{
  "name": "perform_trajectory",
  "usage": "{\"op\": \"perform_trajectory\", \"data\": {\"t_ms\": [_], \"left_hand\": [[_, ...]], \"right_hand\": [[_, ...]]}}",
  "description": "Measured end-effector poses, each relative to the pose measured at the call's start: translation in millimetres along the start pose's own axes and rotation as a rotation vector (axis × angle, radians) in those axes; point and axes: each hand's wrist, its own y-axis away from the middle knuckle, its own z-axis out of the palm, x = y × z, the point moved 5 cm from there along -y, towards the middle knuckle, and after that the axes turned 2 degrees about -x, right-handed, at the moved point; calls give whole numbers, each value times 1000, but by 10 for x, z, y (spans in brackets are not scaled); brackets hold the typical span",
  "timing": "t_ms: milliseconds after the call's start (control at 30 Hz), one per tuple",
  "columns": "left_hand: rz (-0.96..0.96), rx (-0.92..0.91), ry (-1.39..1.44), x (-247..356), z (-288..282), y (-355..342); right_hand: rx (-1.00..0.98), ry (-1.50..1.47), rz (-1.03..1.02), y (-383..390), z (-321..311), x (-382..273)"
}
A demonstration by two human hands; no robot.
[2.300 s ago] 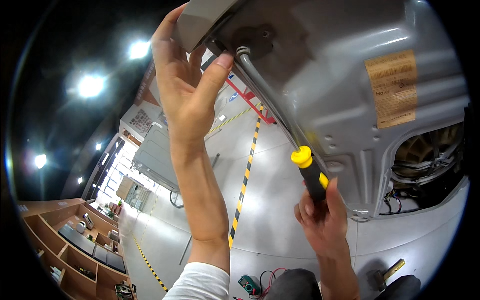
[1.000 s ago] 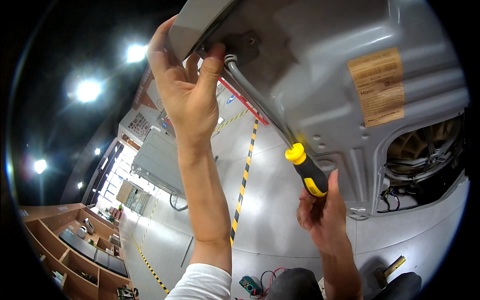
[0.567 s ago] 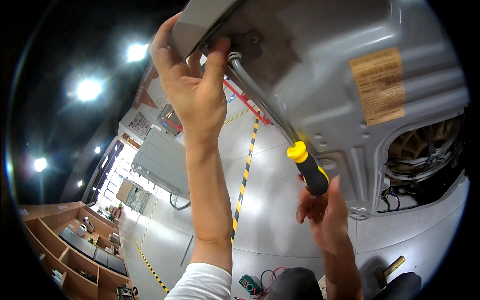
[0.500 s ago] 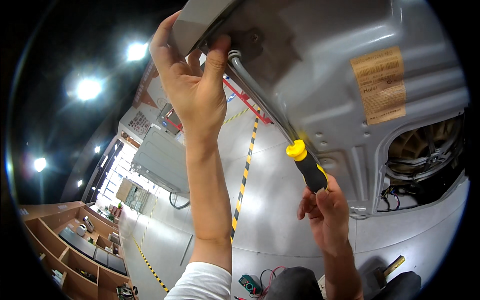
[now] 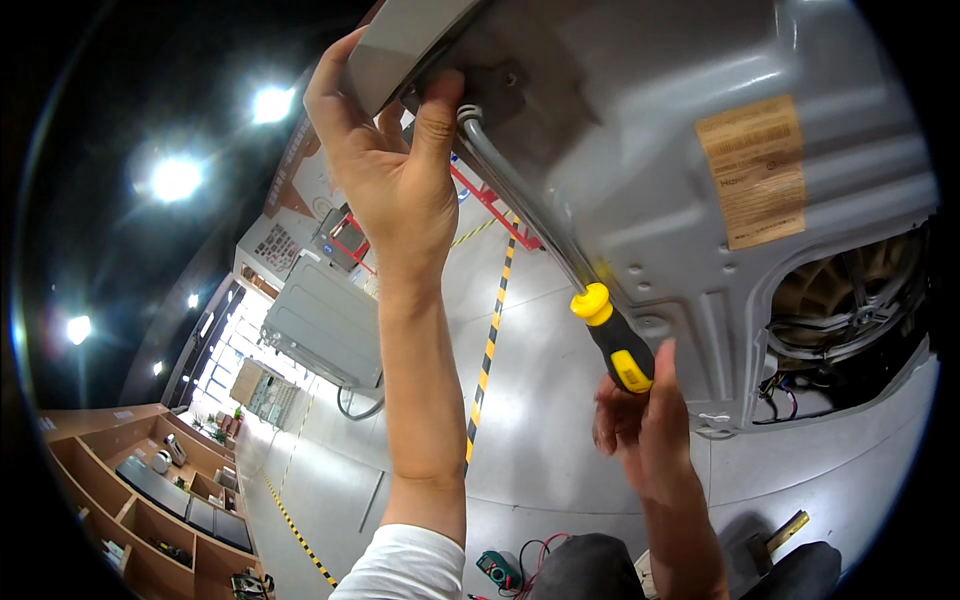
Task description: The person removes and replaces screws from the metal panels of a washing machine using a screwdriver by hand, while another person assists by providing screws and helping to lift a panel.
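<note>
Two hands work: at eleven o'clock, the left hand (image 5: 400, 185) grips a light-grey, flat casing edge (image 5: 405, 48), probably for steadiness; toward four, a long-shafted, yellow-and-black screwdriver (image 5: 611, 338) slants down into the right hand (image 5: 652, 420), loosely curled around its butt, seemingly for easy turning.

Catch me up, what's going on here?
A person has both hands at a grey metal appliance panel. The left hand grips a light grey edge piece near the top of the view. The right hand holds a yellow-and-black screwdriver near the handle's end, its shaft angled up toward the left hand; the tip can't be made out. A green multimeter lies on the floor below.
</note>
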Motion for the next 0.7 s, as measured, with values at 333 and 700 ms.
{"op": "perform_trajectory", "data": {"t_ms": [333, 700], "left_hand": [[-65, 42, -12, 32, 14, 5], [-153, -149, 173, -3, -121, 24]], "right_hand": [[-97, -186, -146, 11, 46, -65], [-127, -200, -127, -17, 9, 20]]}}
